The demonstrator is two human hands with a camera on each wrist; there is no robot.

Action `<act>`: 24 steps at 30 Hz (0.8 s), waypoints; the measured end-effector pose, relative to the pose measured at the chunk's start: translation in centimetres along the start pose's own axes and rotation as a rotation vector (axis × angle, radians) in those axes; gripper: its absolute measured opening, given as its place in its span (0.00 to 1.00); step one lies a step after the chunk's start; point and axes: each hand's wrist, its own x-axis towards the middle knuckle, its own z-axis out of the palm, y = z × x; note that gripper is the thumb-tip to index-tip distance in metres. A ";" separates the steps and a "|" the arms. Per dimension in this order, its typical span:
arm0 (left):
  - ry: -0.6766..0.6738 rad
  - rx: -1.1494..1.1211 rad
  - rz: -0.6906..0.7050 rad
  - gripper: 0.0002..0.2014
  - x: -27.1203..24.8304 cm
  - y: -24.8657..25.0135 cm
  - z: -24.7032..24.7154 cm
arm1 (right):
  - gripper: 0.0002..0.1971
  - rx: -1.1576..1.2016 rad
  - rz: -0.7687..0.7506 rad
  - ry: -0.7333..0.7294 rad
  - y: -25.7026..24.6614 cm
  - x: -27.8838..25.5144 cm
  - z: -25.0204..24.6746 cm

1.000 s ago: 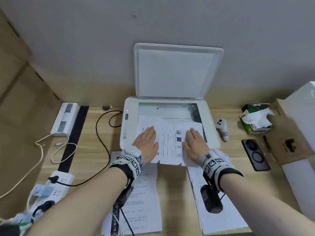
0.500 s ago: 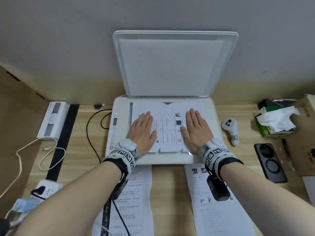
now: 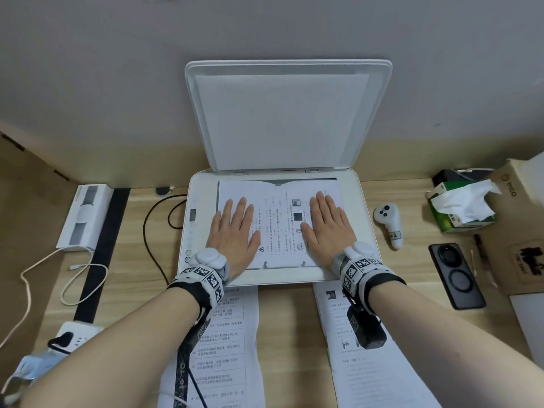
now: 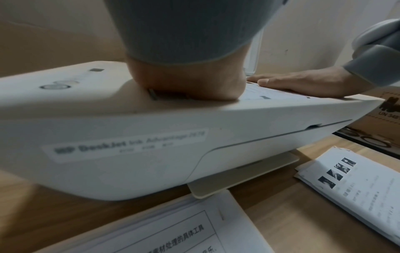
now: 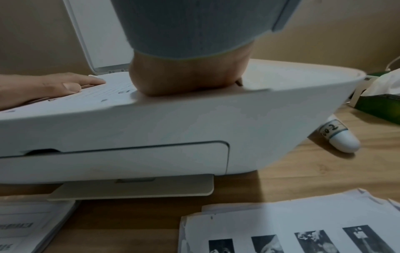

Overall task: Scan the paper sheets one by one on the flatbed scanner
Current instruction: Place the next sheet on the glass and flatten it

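Note:
The white flatbed scanner (image 3: 362, 231) stands at the back of the wooden desk with its lid (image 3: 282, 119) raised against the wall. A printed sheet (image 3: 278, 225) lies face up on the glass, filling most of it. My left hand (image 3: 234, 231) lies flat on the sheet's left half, fingers straight. Pressed flat on the right half is my right hand (image 3: 328, 228). The wrist views show each palm heel (image 4: 186, 82) (image 5: 186, 78) resting at the scanner's front rim. Two stacks of printed sheets lie in front of the scanner, one left (image 3: 232, 343), one right (image 3: 368, 378).
Right of the scanner are a white controller (image 3: 388, 222), a green tissue box (image 3: 459, 207), a black phone (image 3: 456, 278) and a cardboard box (image 3: 518, 231). To the left lie a black cable (image 3: 153, 231), a white box (image 3: 85, 216) and a power strip (image 3: 76, 334).
Both flat hands slid the sheet away from me, from overhanging the scanner's front edge to lying fully on the glass. The head view has moved closer.

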 end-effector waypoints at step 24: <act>0.645 -0.703 -0.342 0.20 8.8 -2.3 -15.9 | 0.26 -0.049 -0.148 0.300 -2.5 4.1 -11.9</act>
